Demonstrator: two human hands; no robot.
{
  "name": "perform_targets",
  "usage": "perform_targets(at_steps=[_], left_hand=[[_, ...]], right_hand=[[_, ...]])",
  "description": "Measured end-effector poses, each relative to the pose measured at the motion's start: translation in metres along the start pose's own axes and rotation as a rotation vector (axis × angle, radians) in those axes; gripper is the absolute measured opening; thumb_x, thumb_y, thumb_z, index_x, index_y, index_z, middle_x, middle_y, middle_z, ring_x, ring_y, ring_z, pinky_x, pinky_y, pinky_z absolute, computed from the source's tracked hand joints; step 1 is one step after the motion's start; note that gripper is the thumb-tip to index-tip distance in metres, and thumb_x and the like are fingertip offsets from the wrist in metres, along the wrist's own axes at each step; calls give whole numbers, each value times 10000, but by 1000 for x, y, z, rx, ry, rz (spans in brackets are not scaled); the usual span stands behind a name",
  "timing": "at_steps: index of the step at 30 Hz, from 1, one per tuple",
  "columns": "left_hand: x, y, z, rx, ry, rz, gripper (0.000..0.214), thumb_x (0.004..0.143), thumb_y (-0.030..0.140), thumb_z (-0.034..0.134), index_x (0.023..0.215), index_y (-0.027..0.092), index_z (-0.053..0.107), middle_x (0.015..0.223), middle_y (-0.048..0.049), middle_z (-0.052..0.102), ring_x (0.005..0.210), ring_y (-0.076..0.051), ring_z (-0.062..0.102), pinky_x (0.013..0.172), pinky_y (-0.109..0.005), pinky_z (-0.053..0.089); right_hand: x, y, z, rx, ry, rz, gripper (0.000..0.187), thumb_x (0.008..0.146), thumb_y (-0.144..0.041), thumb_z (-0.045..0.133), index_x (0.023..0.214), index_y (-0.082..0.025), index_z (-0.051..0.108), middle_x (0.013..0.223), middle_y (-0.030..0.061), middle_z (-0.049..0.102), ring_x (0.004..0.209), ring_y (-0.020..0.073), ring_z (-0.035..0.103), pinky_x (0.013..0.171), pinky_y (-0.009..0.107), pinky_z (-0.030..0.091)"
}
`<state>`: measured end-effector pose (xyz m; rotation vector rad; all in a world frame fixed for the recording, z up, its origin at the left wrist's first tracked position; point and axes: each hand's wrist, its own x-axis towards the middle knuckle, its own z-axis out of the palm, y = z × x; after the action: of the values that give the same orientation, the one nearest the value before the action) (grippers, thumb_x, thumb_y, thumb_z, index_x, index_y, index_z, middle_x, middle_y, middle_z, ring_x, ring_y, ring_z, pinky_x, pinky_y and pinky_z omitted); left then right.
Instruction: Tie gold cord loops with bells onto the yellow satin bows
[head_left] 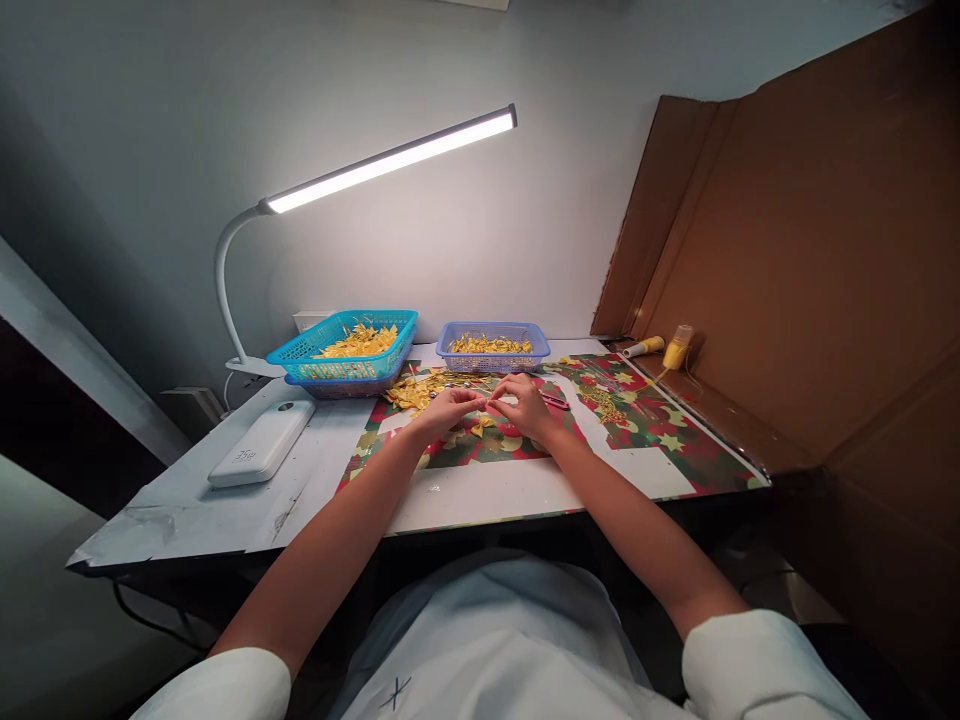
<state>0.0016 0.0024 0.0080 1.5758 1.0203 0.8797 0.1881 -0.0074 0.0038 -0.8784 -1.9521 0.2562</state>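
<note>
My left hand and my right hand meet over the middle of the table, fingertips nearly touching. Both are closed in a pinch, and what they hold between them is too small to make out. Just below the fingertips lies a gold ribbon bow. To the left of my left hand, a loose heap of gold bows is spread on the patterned sheet. A pink-handled tool rests beside my right hand, partly hidden by it.
A turquoise basket of gold pieces is stacked on a blue one; a violet basket stands behind my hands. Gold cord lies right, near a yellow-filled bottle. A white power bank, desk lamp and cardboard wall flank the table.
</note>
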Motion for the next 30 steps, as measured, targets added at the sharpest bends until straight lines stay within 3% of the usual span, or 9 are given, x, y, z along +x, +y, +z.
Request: perform_targets(at_steps=[3,6,9,13,17,22,30], left_hand=[[3,-4,-1,12,0,26,436,628,527,735,786,123,692,746,-45,667,591,-108,550,504,-216,390],[6,-6,-1,5,73,100,470,612,510,751,883,133,678,774,-46,674,681,-141,590,591,-246,444],[6,-5,-2,52,147,189,504,631,490,743,986,145,646,734,-23,648,668,-142,580,603,-258,444],[6,-4,-2,162,174,287,431,694,472,695,973,149,640,682,0,594,604,-120,521,561,-242,408],[5,-4,-2,255,180,344,382,735,459,656,967,156,633,690,0,582,576,-108,469,530,-229,363],[3,0,1,292,148,375,364,759,459,632,972,164,610,707,9,583,526,-83,367,508,-221,307],[3,-1,3,282,106,351,343,771,461,619,946,174,550,697,2,610,540,-99,427,513,-224,315]], right_hand=[[1,0,-1,-15,-49,29,115,815,-185,607,703,-194,581,801,29,617,848,195,499,790,332,366],[2,2,-3,-18,-86,56,119,826,-200,585,708,-194,571,824,34,618,858,197,486,794,334,356],[2,3,-5,-13,-107,84,122,818,-202,583,697,-193,567,825,35,622,860,197,482,803,339,349],[0,3,-7,11,-136,91,95,798,-211,591,706,-190,581,837,31,630,880,197,487,824,342,346],[1,5,-7,70,-149,143,99,752,-288,622,761,-190,606,877,32,622,885,198,496,821,337,361],[8,7,-1,232,-105,304,187,770,-341,522,774,-176,611,860,38,604,846,186,515,768,313,380],[13,-6,4,461,-314,458,237,766,-336,461,620,-170,545,713,13,546,714,147,491,693,283,376]])
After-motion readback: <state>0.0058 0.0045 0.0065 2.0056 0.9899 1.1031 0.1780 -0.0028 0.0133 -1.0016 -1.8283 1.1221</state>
